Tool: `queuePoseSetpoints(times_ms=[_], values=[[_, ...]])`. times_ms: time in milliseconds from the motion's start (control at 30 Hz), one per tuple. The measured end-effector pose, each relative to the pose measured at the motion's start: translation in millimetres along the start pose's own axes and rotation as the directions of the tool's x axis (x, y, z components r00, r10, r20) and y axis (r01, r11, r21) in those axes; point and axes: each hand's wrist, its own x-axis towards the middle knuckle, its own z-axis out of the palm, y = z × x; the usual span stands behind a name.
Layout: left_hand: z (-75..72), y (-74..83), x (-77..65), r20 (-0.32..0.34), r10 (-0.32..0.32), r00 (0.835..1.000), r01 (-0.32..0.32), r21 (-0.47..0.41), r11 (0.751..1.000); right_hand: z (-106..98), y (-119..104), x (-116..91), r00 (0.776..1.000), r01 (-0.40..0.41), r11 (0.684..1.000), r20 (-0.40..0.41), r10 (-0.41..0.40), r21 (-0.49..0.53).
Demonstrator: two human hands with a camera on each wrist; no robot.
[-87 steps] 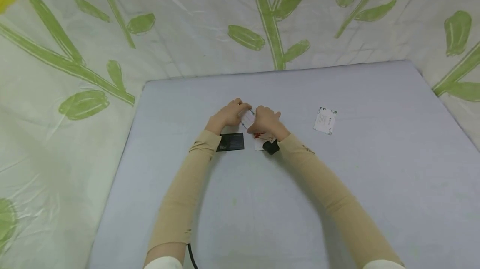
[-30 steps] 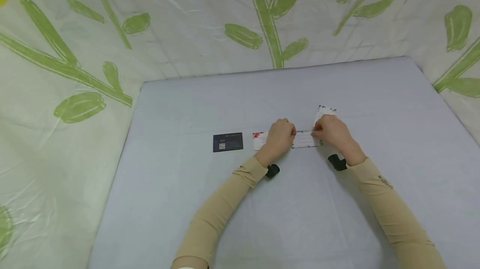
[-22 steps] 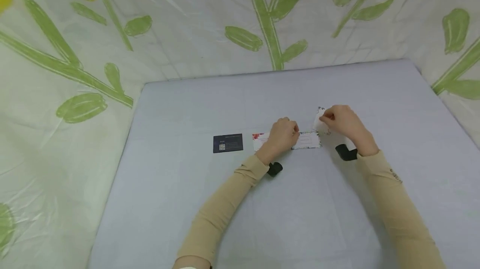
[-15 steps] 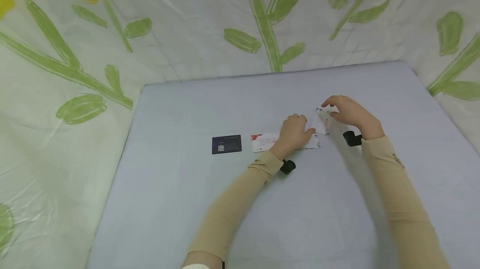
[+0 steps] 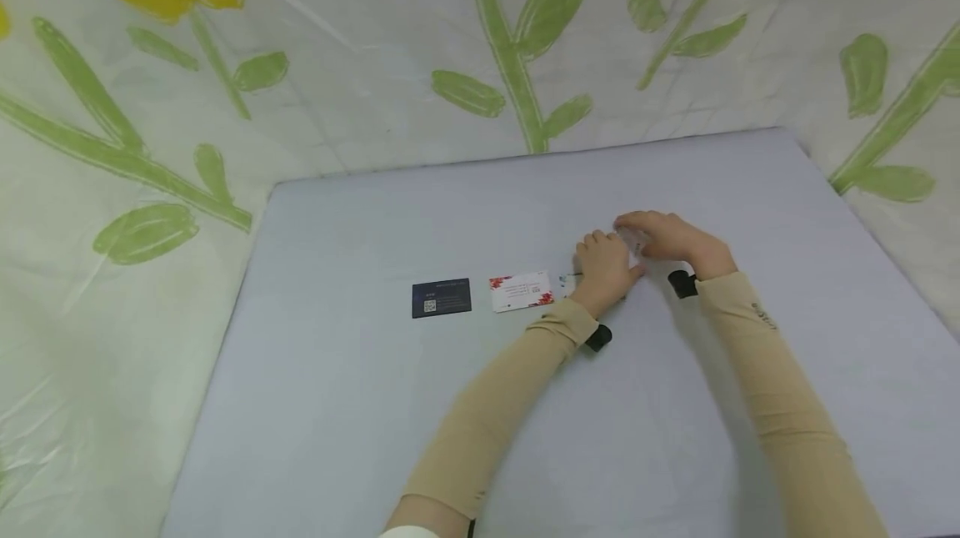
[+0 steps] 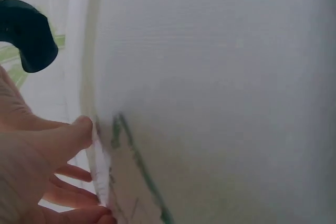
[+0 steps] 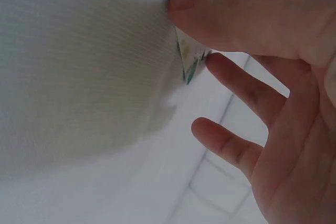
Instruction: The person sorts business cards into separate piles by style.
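Note:
My right hand (image 5: 667, 236) pinches a white business card (image 5: 636, 242) between thumb and fingers. Its leafy green corner (image 7: 190, 66) points out past the thumb in the right wrist view, where other fingers extend free. Beside it, my left hand (image 5: 602, 269) rests low over a blue-flowered business card (image 5: 567, 281), covering most of it. In the left wrist view, my fingertips come down at the side of a green-edged card (image 6: 137, 187). To the left lie a red-flowered business card (image 5: 520, 291) and a black business card (image 5: 442, 298) with a QR code.
A pale cloth-covered table (image 5: 345, 404) carries the cards in a rough row. Behind it hangs a white sheet (image 5: 360, 46) painted with yellow flowers and green leaves. Each wrist bears a black camera, the left one (image 5: 598, 339) hanging close over the table.
My left hand moved right from the black card to the blue-flowered card. The right hand set that card down, moved to the far-right white card, took hold of it and drew it slightly left.

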Motion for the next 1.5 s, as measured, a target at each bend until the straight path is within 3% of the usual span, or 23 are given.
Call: queuePoseSetpoints(times_ms=[200,467,667,800,867,933,1000,1067,1100,1167,1267,1367,1433,1500], values=[[-0.4,5.3,1.2,0.014,-0.072,0.997,0.071,0.041,0.997,3,-2,1,1.0,0.008,1.0,-0.026,-0.008,0.0],[-1.7,6.9,2.7,-0.008,-0.082,0.997,0.081,-0.034,0.996,3,0,2,0.998,0.004,1.0,-0.06,-0.003,0.01],[-2.5,5.1,1.7,-0.042,-0.031,0.999,0.026,-0.118,0.993,2,10,-6,0.984,-0.015,0.998,-0.174,0.026,0.063],[-1.7,2.0,2.8,-0.123,0.048,0.991,-0.071,-0.187,0.98,3,17,-14,0.943,-0.009,0.994,-0.33,0.046,0.112],[-2.6,-1.8,4.5,-0.184,0.087,0.979,-0.134,-0.262,0.956,3,20,-18,0.902,0.005,0.988,-0.427,0.062,0.154],[-6.7,-8.1,7.1,-0.249,0.124,0.961,-0.208,-0.348,0.914,3,20,-22,0.851,0.021,0.975,-0.516,0.098,0.22],[-14.1,-17.6,9.4,-0.299,0.147,0.943,-0.276,-0.454,0.847,3,20,-25,0.802,0.058,0.95,-0.581,0.138,0.306],[-23.6,-31.0,9.8,-0.316,0.164,0.935,-0.321,-0.551,0.77,5,17,-25,0.778,0.101,0.907,-0.601,0.184,0.408],[-28.8,-38.3,9.3,-0.315,0.171,0.934,-0.334,-0.595,0.731,7,15,-24,0.778,0.113,0.885,-0.594,0.204,0.452],[-37.4,-52.9,7.2,-0.293,0.178,0.939,-0.334,-0.66,0.673,11,10,-22,0.799,0.126,0.835,-0.554,0.235,0.535],[-44.7,-72.5,1.5,-0.21,0.212,0.955,-0.298,-0.711,0.637,20,2,-18,0.854,0.094,0.772,-0.449,0.262,0.629],[-45.1,-87.0,-5.7,-0.1,0.255,0.962,-0.248,-0.711,0.658,30,-4,-17,0.905,0.04,0.727,-0.334,0.264,0.685],[-41.8,-93.2,-10.2,-0.02,0.272,0.962,-0.208,-0.698,0.685,36,-7,-16,0.926,0.002,0.713,-0.27,0.263,0.702],[-36.7,-97.2,-14.6,0.038,0.273,0.961,-0.176,-0.679,0.713,41,-10,-15,0.939,-0.04,0.719,-0.221,0.265,0.694]])
